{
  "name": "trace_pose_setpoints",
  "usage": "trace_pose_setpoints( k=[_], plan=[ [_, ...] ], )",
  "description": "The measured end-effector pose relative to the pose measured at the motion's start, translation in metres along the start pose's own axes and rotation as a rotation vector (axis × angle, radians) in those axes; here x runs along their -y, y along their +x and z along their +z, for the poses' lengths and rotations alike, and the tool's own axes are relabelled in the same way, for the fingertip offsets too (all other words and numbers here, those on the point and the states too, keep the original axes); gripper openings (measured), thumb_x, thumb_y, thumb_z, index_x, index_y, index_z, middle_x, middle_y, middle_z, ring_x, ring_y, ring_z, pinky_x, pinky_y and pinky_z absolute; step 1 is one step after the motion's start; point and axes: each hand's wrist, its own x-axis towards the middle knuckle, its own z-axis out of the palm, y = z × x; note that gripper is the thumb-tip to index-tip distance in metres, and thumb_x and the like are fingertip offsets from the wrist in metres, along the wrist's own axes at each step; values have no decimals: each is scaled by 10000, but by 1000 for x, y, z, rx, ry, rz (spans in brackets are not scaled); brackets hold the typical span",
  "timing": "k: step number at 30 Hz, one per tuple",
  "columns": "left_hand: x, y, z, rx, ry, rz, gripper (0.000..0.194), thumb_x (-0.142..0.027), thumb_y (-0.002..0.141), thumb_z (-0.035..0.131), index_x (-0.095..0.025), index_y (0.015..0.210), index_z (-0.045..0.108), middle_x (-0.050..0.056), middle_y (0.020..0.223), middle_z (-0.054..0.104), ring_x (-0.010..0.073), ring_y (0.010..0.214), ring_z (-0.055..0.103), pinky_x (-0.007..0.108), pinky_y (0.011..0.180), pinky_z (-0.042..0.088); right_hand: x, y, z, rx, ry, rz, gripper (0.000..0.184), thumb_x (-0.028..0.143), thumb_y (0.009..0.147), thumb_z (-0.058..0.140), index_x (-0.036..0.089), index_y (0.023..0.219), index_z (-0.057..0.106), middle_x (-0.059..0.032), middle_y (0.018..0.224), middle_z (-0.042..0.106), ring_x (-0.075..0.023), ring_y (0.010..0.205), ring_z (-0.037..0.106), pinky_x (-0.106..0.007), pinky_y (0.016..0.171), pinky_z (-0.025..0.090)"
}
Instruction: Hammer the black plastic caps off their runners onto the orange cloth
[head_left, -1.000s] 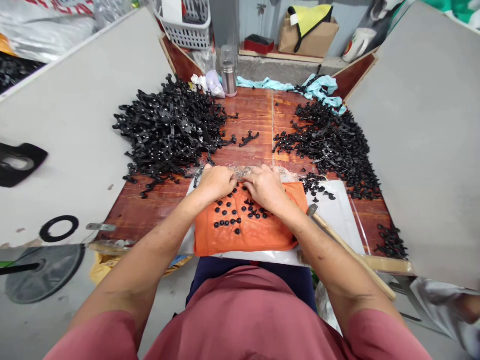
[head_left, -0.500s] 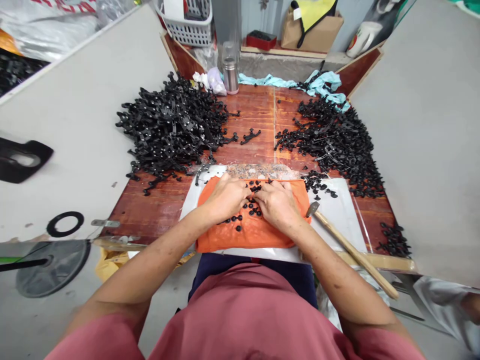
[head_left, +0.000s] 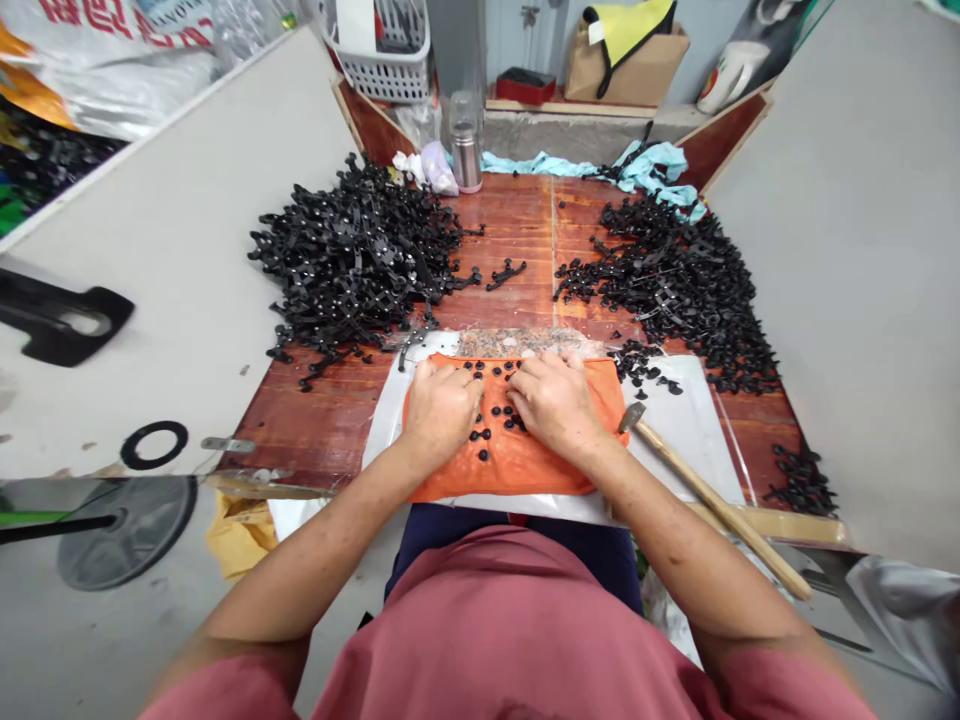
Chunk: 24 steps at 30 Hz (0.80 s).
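An orange cloth [head_left: 450, 478] lies on a white sheet at the table's front edge, with several small round black pieces [head_left: 484, 455] scattered over it. My left hand [head_left: 444, 405] rests on the cloth's left half, fingers curled down; whatever they pinch is hidden. Over the right half, my right hand [head_left: 553, 398] has its fingers bent together beside a few black pieces, and its grip is too small to make out. A gap with black pieces in it separates the two hands. Right of the cloth lies a hammer [head_left: 712, 495] with a wooden handle, its head near the cloth's edge.
A large heap of black knobbed strips [head_left: 360, 255] stands on the left of the table, another heap of small black parts [head_left: 682, 285] on the right. A steel flask [head_left: 466, 160], a light-blue cloth [head_left: 652, 165] and a grey basket [head_left: 386, 75] are at the back. Pale panels flank both sides.
My hands have parted: the left has drawn away from the right, exposing more black pieces between them. My right hand stays nearly in place. The whole view has shifted slightly.
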Motion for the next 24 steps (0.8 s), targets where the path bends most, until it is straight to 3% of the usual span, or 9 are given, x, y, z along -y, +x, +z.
trace_pose_setpoints(
  k=[4,8,12,15,17,20,24],
  plan=[
    [-4,-7,-2,62,25,10,325,-211,981,456,-212,830,744,108,861,733,291,885,614,477,823,336,5,20,10,-67,-12,-6,306,268,1051,484,208,900,743,-89,936,695,-268,972,463,-446,894,231],
    [6,-14,-7,37,14,-48,308,-249,999,467,-221,872,747,87,890,757,277,881,637,468,827,342,10,30,20,26,-26,-80,343,233,1049,479,216,848,757,-84,891,682,-266,969,443,-445,860,225],
    [14,-10,-7,-7,-81,-82,225,-286,984,537,-227,940,749,68,957,779,273,931,671,455,847,357,5,13,11,55,54,-34,297,241,1033,524,226,884,781,-72,915,696,-260,972,462,-435,855,236],
    [8,-2,-5,-2,-131,-45,181,-282,959,580,-227,944,752,60,936,774,273,942,679,453,860,365,2,-5,1,19,133,50,258,255,1031,546,230,965,794,-60,947,727,-248,951,491,-423,868,247],
    [0,3,-5,4,-137,-8,161,-277,941,607,-225,934,759,62,924,769,279,951,679,456,866,366,4,-13,-2,61,150,63,237,263,1016,579,228,932,798,-57,936,742,-245,938,505,-419,857,246],
    [-11,7,-3,67,-111,32,159,-274,921,634,-211,870,771,84,927,770,295,954,678,464,857,365,9,-17,-1,134,104,81,252,264,1007,596,210,862,795,-66,909,751,-246,919,511,-426,836,241],
    [-11,9,-2,74,-99,-11,183,-250,931,610,-212,852,771,82,926,775,284,948,678,464,859,359,12,-12,1,96,66,130,248,252,1005,596,206,855,788,-67,906,747,-251,932,516,-433,840,241]
  ],
)
